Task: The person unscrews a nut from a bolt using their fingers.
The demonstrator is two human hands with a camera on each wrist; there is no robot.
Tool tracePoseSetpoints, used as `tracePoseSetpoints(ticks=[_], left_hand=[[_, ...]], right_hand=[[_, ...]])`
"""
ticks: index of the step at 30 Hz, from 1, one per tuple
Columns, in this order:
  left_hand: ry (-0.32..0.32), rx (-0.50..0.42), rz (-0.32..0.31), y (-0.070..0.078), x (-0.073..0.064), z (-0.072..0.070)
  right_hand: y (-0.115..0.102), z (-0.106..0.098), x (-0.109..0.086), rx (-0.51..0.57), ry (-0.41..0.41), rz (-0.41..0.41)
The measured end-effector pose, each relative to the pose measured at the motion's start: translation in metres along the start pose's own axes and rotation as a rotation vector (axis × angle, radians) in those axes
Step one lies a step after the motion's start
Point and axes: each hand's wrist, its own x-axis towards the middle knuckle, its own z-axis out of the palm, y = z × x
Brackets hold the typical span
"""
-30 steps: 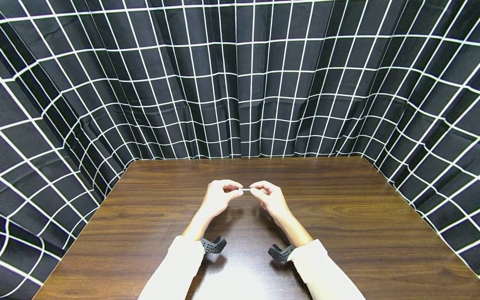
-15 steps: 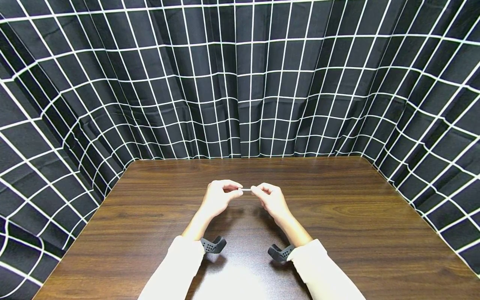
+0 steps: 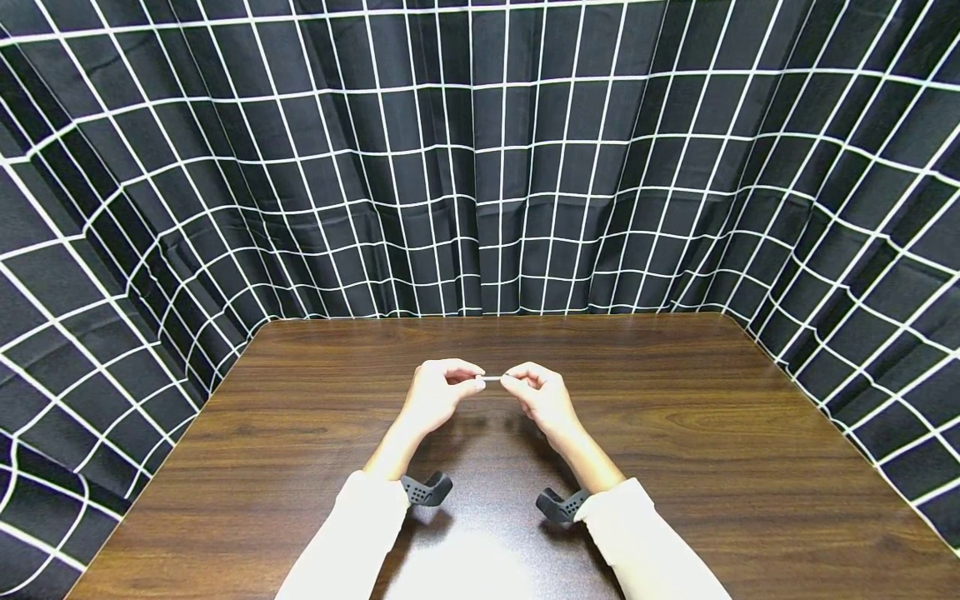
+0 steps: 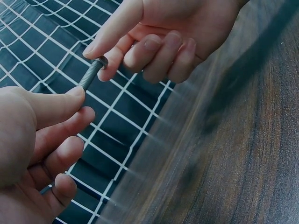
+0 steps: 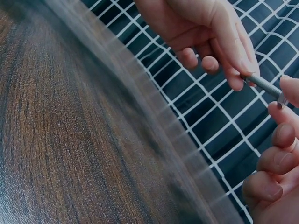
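Note:
A metal bolt (image 4: 91, 74) with a threaded shank spans the gap between my two hands, held above the table. My left hand (image 3: 435, 398) pinches the shank's end between thumb and index finger; its other fingers are loosely bent. At the opposite end, the thumb and index finger of my right hand (image 3: 546, 402) pinch the bolt's head. In the right wrist view the bolt (image 5: 264, 86) slopes down toward the right hand, where its head shows between the fingertips. The left fingertips hide the shank's far end. From the head view the bolt (image 3: 491, 378) is a thin, level line.
Under the hands lies a brown wood-grain table (image 3: 315, 433). Behind it and along both sides hangs a dark curtain (image 3: 495, 183) with a white grid. Each wrist wears a dark grey camera mount (image 3: 427, 489) below the cuff.
The right thumb and index finger have shifted slightly against each other at the bolt's head, drawn back half a second ago and forward again now. The left hand has stayed still.

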Motion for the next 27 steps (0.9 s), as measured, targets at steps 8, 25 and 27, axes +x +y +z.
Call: tracePoseSetpoints(ticks=[8, 25, 27], left_hand=[[-0.007, 0.010, 0.007, 0.0005, 0.0001, -0.0005], [-0.010, 0.021, 0.013, 0.0000, 0.0001, -0.0013], [-0.011, 0.025, 0.014, 0.0006, 0.0001, -0.0014]], right_hand=[[0.0001, -0.0006, -0.0006, 0.023, -0.013, -0.002], [-0.0001, -0.0023, -0.0009, 0.074, -0.079, -0.085], [0.0000, -0.0025, -0.0010, 0.080, -0.081, -0.088]])
